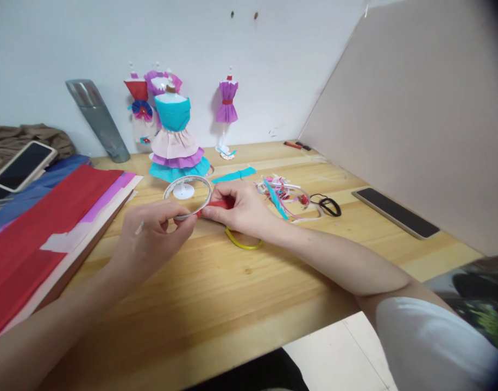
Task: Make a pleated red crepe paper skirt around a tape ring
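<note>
Nearest the camera, at the lower right, shows a white sleeve [432, 342] on the right arm; at the lower left, a bare left forearm [65, 315] stretched over the wooden table [183, 315].

With the left hand [151, 231], pinches the lower edge of a pale ring [190, 178] between thumb and curled fingers. Has a small pale scrap [139, 228] on the back of that hand. With the right hand [243, 209], grasps a red piece [223, 204] between thumb and bent fingers, right at the ring's lower right edge, both hands close together. Holds the ring tilted, in front of the tiered dress [173, 114] on its small stand; cannot tell whether it touches the table. Just below the right hand, shows a yellow curve [244, 246], partly hidden.

Beyond, near the ring, a turquoise strip [234, 175]; right of it, a tangle of scraps [280, 190] with a black loop [338, 206] beside it. Farther right, near the side wall, a dark-faced phone [395, 212]. At left, red fabric [49, 233] on top of a layered stack, with another phone [24, 165] behind. Along the back wall, a grey bottle [98, 119], a red-topped outfit [137, 92] and a purple dress [227, 103] on a stand.
</note>
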The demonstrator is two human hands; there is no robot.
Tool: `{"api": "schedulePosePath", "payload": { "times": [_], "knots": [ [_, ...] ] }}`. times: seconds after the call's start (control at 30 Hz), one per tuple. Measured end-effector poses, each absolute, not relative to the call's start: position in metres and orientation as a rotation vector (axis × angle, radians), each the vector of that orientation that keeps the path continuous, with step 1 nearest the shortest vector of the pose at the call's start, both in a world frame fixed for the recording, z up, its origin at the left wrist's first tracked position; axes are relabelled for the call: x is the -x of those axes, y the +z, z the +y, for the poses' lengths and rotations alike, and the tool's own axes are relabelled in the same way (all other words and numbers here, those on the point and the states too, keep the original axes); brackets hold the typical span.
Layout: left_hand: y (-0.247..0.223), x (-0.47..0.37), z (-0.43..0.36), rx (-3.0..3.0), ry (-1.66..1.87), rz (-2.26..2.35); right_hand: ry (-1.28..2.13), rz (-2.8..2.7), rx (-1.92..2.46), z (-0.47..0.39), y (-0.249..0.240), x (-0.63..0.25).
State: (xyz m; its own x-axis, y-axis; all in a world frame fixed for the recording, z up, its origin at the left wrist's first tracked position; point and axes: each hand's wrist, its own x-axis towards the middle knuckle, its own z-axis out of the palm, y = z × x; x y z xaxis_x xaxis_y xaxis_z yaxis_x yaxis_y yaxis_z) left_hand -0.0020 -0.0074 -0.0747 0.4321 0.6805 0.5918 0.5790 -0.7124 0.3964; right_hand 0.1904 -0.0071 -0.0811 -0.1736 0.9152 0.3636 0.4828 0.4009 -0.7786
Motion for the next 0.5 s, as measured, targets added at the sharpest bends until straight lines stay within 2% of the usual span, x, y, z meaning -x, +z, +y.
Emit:
{"api": "schedulePosePath", "payload": {
  "times": [0.23, 0.5],
  "knots": [
    [-0.076, 0.003, -0.0027, -2.531, 1.219, 1.11, 0.398, -1.909, 1.188, -0.0136, -0.0768, -0.1917],
    [-0.0723, 0.0036, -0.0056, -2.479, 1.179, 1.239, 0.427, -1.945, 1.128, -0.0144, -0.0741, -0.1957]
  ]
}}
